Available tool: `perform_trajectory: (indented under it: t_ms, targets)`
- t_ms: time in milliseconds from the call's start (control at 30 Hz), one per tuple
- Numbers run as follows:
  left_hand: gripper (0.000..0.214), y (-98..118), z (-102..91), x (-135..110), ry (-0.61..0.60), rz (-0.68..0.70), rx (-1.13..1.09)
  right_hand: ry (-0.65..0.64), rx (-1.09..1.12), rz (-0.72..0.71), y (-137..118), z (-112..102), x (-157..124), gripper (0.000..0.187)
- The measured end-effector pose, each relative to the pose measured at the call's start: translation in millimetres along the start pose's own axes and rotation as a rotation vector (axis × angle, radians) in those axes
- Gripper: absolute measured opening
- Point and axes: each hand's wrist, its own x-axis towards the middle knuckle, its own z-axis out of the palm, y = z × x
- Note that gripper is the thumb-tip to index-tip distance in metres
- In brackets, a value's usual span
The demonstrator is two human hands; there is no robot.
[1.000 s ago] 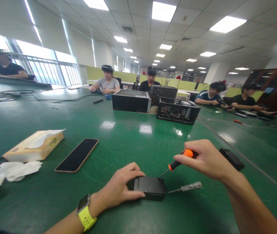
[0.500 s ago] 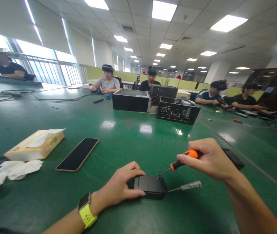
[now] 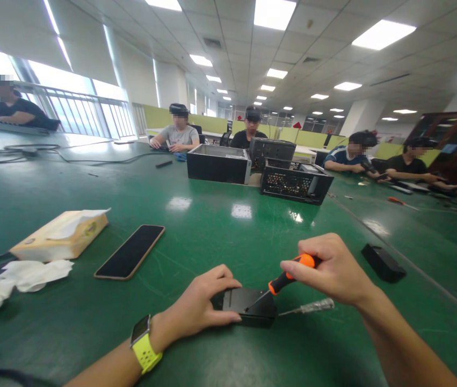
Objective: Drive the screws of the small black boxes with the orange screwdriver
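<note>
My left hand [image 3: 198,309], with a yellow-strapped watch on the wrist, grips the left end of a small flat black box [image 3: 252,305] lying on the green table [image 3: 212,226]. My right hand [image 3: 331,269] is closed round an orange-and-black screwdriver [image 3: 288,274]. Its thin metal tip rests on the top of the black box. A second screwdriver with a clear handle [image 3: 309,307] lies on the table just right of the box, below my right hand.
A phone [image 3: 130,259] lies face up to the left, with a tissue box [image 3: 61,235] and crumpled tissues [image 3: 19,275] beyond. Another black box [image 3: 383,262] sits to the right. Open computer cases [image 3: 260,172] stand mid-table. Several people sit along the far edges.
My right hand has moved left and down, bringing the screwdriver tip from the box's far edge onto its top. My left hand has kept its hold.
</note>
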Motion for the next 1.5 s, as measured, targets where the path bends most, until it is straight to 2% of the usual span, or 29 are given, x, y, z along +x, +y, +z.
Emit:
perform_trajectory:
  t_ms: [300,500,633,733,800,900,1067,1200,1267,1333,1400,1500]
  targets:
    - [0.044,2.2,-1.5,1.2,-0.001,0.006,0.009,-0.018,-0.037,-0.022,-5.8,0.9,-0.1,0.049]
    - [0.047,2.7,-3.1,0.8,-0.025,0.018,0.038,-0.161,0.098,-0.07,-16.1,-12.7,-0.3,0.008]
    - [0.05,2.7,-4.0,1.1,-0.04,0.039,0.061,-0.162,0.126,-0.096,-14.0,-11.6,-2.0,0.01]
    - [0.053,2.6,-4.2,1.2,-0.041,0.049,0.073,-0.113,0.051,-0.107,-12.5,-4.9,-2.7,0.041]
    - [0.054,2.5,-4.2,1.4,-0.044,0.05,0.077,-0.086,-0.005,-0.114,-13.5,-2.3,-2.7,0.053]
    - [0.054,2.0,-3.8,1.7,-0.042,0.051,0.081,-0.117,-0.031,-0.071,-17.4,-6.6,-2.8,0.047]
    - [0.055,-0.1,-2.3,1.4,-0.037,0.062,0.08,-0.313,0.099,-0.091,-20.8,-25.1,-5.7,0.008]
    - [0.056,-1.3,-1.6,0.7,-0.034,0.054,0.086,-0.291,0.104,-0.109,-17.6,-24.1,-8.3,0.012]
    - [0.055,-1.3,-1.6,0.6,-0.038,0.051,0.085,-0.234,0.027,-0.091,-15.8,-17.4,-8.5,0.036]
    - [0.054,-1.0,-1.5,0.7,-0.041,0.047,0.085,-0.178,-0.055,-0.081,-15.2,-11.4,-7.9,0.051]
    - [0.054,-0.7,-1.4,0.8,-0.04,0.044,0.089,-0.154,-0.101,-0.067,-16.5,-9.9,-7.1,0.052]
    - [0.055,-0.4,-1.3,1.1,-0.037,0.046,0.088,-0.225,-0.093,-0.041,-20.5,-18.3,-7.1,0.038]
